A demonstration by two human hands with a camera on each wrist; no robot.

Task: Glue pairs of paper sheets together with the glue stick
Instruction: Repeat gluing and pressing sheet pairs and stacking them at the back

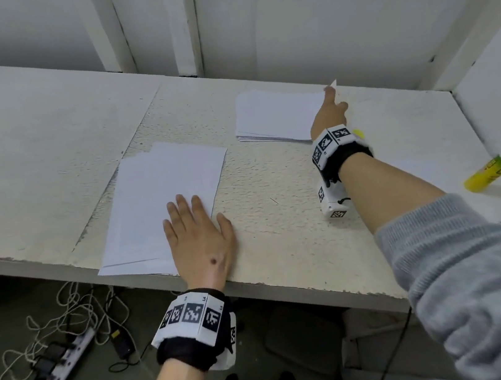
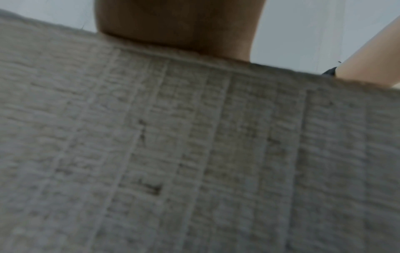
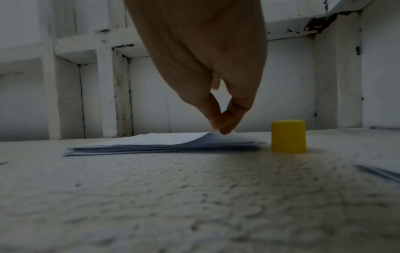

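From the head view, I'm seeing my left hand (image 1: 198, 233) lying flat, fingers straight, on the near sheets (image 1: 163, 203) on the worktop (image 1: 25, 152). My right hand (image 1: 328, 113) is pinching the far corner of the paper stack (image 1: 273, 114); the glue stick (image 1: 496, 167) is lying well to its right. The left wrist view is showing only blurred worktop. In the right wrist view, my grip (image 3: 223, 128) is clamping the top sheet (image 3: 164, 139), beside a yellow cap (image 3: 289, 136).

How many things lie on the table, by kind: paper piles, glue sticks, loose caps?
Paper piles: 3: near pile, far stack, right pile
Glue stick: 1
Yellow cap: 1
Total: 5
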